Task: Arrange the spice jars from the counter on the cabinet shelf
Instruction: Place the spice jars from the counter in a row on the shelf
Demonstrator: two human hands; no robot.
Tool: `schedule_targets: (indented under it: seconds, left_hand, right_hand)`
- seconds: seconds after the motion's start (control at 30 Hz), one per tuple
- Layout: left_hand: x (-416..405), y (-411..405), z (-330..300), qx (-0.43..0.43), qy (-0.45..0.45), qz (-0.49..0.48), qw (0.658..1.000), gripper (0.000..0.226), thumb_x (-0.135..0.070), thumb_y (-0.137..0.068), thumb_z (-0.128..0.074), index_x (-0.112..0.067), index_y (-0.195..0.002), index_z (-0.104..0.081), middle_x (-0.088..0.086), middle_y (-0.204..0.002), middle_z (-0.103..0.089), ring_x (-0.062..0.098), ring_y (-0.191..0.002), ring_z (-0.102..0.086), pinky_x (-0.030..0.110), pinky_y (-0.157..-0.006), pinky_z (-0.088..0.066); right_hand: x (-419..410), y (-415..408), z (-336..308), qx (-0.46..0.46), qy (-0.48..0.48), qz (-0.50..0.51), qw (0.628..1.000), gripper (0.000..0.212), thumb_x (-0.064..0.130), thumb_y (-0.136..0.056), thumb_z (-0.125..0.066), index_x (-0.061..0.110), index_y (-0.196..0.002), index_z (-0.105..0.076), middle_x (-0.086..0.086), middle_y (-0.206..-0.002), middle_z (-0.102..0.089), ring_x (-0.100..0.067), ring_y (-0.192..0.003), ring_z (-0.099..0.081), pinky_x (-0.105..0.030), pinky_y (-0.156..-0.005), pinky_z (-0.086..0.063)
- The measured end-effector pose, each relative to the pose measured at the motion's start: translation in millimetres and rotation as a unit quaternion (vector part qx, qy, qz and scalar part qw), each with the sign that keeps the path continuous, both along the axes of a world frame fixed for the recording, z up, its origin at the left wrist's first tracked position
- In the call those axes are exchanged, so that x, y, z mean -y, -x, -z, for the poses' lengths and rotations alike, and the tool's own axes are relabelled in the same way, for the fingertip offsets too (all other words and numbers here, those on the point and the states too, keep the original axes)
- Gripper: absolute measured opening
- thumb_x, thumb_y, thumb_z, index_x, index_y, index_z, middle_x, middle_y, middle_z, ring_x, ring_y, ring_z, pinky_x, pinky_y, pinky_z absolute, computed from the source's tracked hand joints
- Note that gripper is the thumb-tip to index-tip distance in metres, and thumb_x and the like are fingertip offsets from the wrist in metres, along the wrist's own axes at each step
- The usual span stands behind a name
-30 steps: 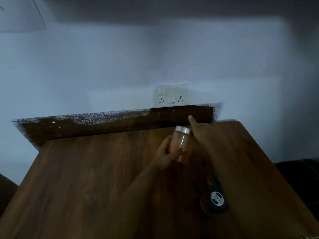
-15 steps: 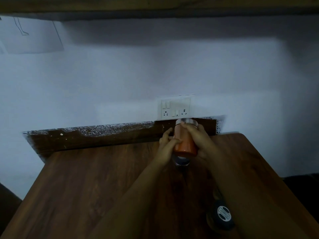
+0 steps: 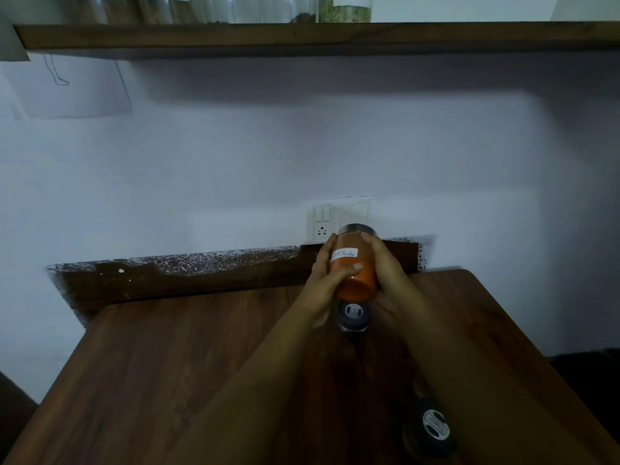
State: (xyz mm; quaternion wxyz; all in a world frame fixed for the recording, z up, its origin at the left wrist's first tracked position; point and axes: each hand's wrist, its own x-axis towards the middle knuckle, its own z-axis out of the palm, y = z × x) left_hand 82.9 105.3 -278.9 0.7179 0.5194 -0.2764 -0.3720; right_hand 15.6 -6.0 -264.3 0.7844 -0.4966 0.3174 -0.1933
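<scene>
Item: clear cylindrical jar of orange powder (image 3: 356,268), silver metal lid, white handwritten paper label. It is held clear of the brown wooden bench (image 3: 167,357), between both hands. The fingers of the left hand (image 3: 323,280) are curled round its left side, the thumb pressed across the front below the label; the fingers of the right hand (image 3: 385,266) are wrapped round its right side. Both grips are closed on the jar.

Change noted: against the frames of the preceding second, the jar has been raised from near the bench surface to the level of the white wall socket plate (image 3: 339,218) behind the fingers, and the view has been tilted upward, so that the dark wooden cabinet shelf (image 3: 302,36) is now shown high above the fingers. The carry to the shelf is judged to be under way, placement not yet made.

Also recorded: a row of glass jars (image 3: 344,10) already standing on the shelf, only their bases visible; a dark-lidded jar (image 3: 352,317) on the bench directly below the fingers; a second dark-lidded jar (image 3: 432,426) on the bench, nearer the viewer, beneath the right forearm. Both are judged to remain for shelving.
</scene>
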Motion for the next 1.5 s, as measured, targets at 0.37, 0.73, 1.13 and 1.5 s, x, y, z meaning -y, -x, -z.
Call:
schedule_targets:
  seconds: [0.37,0.73,1.13,1.5]
  left_hand:
    - [-16,-9,-21,0.014,-0.008,0.138,0.99,0.104,-0.004,-0.08,-0.072,-0.049,-0.15,-0.009,0.0,-0.133,-0.048,0.023,-0.118,-0.057,0.038,-0.087,-0.056]
    - [-10,1,-34,0.077,-0.011,0.105,0.991,0.118,-0.004,-0.072,-0.079,-0.054,-0.148,-0.003,-0.007,-0.13,-0.05,0.02,-0.115,-0.058,0.029,-0.078,-0.057]
    - [-22,-6,-53,0.222,-0.042,0.103,0.969,0.12,-0.012,-0.078,-0.079,-0.055,-0.147,0.009,-0.018,-0.134,-0.041,0.013,-0.118,-0.055,0.027,-0.087,-0.056]
    - [-34,-12,-54,0.243,-0.035,0.097,0.965,0.129,-0.018,-0.069,-0.085,-0.051,-0.148,0.012,-0.013,-0.137,-0.043,0.014,-0.12,-0.055,0.039,-0.098,-0.052]
  right_hand:
    - [0,10,-13,0.072,0.005,0.057,0.996,0.039,0.044,-0.09,-0.055,0.013,-0.11,-0.067,-0.014,-0.095,-0.075,-0.03,-0.08,-0.074,-0.042,-0.07,-0.06]
    - [-14,17,-21,0.147,-0.004,0.073,0.986,0.034,0.041,-0.097,-0.048,0.012,-0.107,-0.065,-0.022,-0.112,-0.065,-0.036,-0.102,-0.064,-0.057,-0.097,-0.049]
    - [-30,21,-36,0.162,0.044,0.093,0.981,0.042,0.035,-0.094,-0.051,0.014,-0.131,-0.055,-0.02,-0.126,-0.062,-0.04,-0.114,-0.061,-0.06,-0.097,-0.048]
    - [-49,25,-47,0.197,0.081,0.115,0.97,0.032,0.032,-0.096,-0.055,0.021,-0.125,-0.057,-0.01,-0.119,-0.065,-0.03,-0.106,-0.065,-0.052,-0.085,-0.057]
